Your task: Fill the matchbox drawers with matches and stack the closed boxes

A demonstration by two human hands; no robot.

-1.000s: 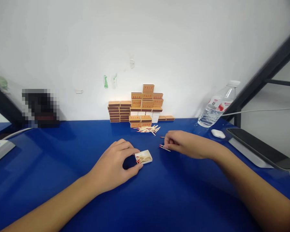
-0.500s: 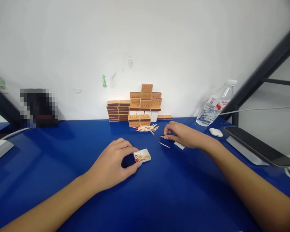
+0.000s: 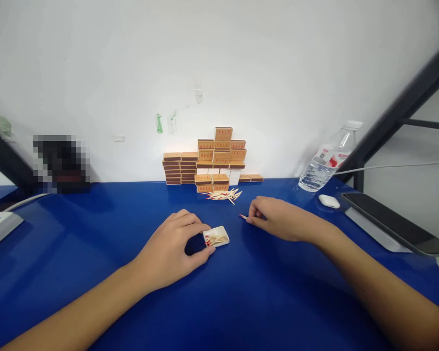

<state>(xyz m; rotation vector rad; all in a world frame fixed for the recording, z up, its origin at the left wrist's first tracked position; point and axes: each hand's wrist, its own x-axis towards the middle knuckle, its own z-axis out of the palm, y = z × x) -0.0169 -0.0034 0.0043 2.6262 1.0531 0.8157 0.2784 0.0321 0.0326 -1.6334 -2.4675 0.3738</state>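
Observation:
My left hand holds a small white matchbox tray by its left end, thumb and fingertips on opposite sides. Inside the tray lie several red-tipped matches. To the right, my right hand is closed in a pinch low over the blue table, with the red-headed end of a match sticking out leftward from the fingertips. Whether more than one match is pinched, I cannot tell. Beyond both hands, a loose pile of matches lies in front of stacked matchboxes.
Against the wall, another stack of matchboxes stands at left. On the right are a water bottle, a white earbud case and a phone on a stand. A power strip sits at the left edge.
My right hand has moved slightly toward me, over the spot where a single match lay; that match no longer lies there. A white slip beside the hand is now hidden. My left hand stays put.

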